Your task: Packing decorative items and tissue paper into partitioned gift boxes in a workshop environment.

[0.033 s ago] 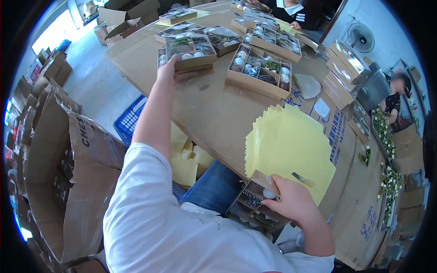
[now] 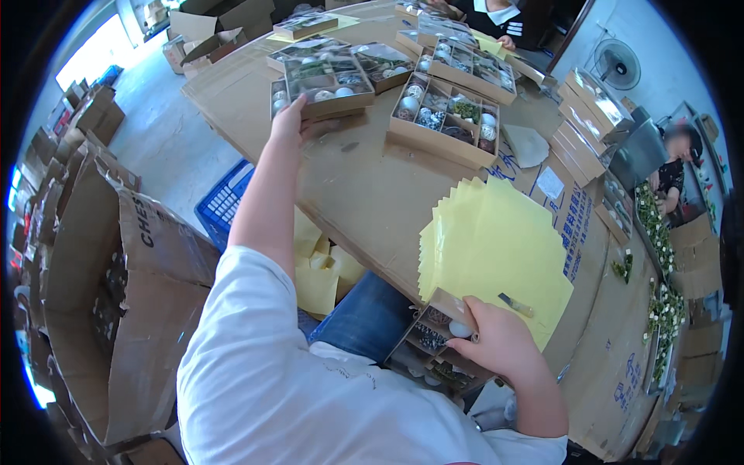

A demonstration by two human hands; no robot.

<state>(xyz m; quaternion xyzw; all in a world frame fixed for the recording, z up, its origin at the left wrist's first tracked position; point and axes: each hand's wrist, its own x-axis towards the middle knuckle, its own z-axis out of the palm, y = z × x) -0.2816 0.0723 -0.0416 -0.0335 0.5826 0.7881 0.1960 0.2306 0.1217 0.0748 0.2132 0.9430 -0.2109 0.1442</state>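
My left hand (image 2: 290, 122) reaches to the far left part of the table. It grips the near corner of a shallow cardboard box (image 2: 329, 83), divided into compartments with egg-like balls and green moss under a clear cover. This box rests on other boxes. Close to my body, my right hand (image 2: 500, 339) is closed on the edge of a second divided box (image 2: 425, 339), tilted, with a white ball, dark speckled pieces and greenery inside. Part of that box is hidden by my hand and shirt. Just beyond it lies a fanned stack of yellow sheets (image 2: 496, 240) with a small cutter knife (image 2: 514, 304) on top.
More filled boxes (image 2: 446, 116) stand mid-table, and stacked boxes (image 2: 581, 128) at the right. A blue crate (image 2: 222, 198) with yellow paper is below the table edge. A large open carton (image 2: 155, 287) stands left. Two other people are at the far side and right.
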